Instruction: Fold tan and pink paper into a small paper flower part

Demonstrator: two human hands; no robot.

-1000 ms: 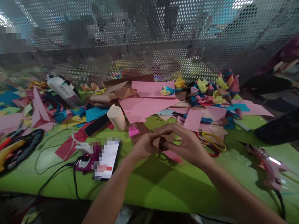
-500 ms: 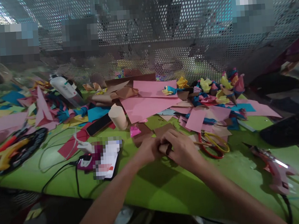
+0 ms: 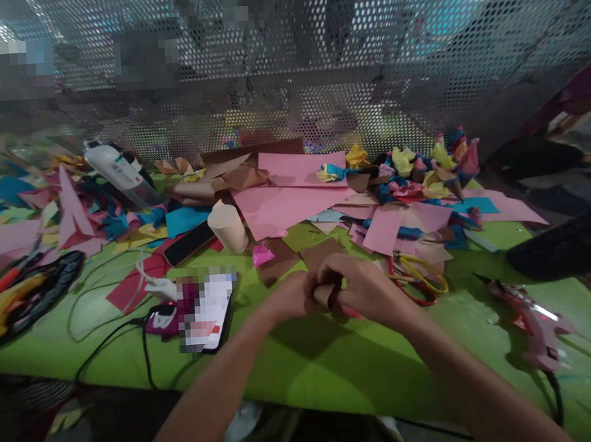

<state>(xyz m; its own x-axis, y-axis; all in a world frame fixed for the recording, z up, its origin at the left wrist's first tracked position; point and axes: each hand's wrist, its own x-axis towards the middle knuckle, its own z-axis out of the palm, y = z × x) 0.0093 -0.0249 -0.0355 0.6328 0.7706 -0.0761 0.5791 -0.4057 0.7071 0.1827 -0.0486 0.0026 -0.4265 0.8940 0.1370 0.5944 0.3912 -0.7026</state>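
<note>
Both my hands meet over the middle of the green table (image 3: 304,360). My left hand (image 3: 290,296) and my right hand (image 3: 362,285) are closed together around a small roll of tan paper (image 3: 324,292), whose dark open end shows between them. A pink scrap lies just under my right hand. Brown paper pieces (image 3: 298,256) lie right behind my hands. Scissors with red and yellow handles (image 3: 422,278) rest just right of my right hand.
A phone (image 3: 208,312) on a cable lies left of my hands. A tan paper cone (image 3: 228,226) stands behind it. Pink sheets (image 3: 284,205) and crumpled coloured paper (image 3: 413,174) cover the back. A pink glue gun (image 3: 535,323) lies right, another glue gun (image 3: 10,308) far left. Perforated metal screen behind.
My hands have closed tighter round the tan roll and dropped closer to the table; a second ago my right fingers were spread wider over it.
</note>
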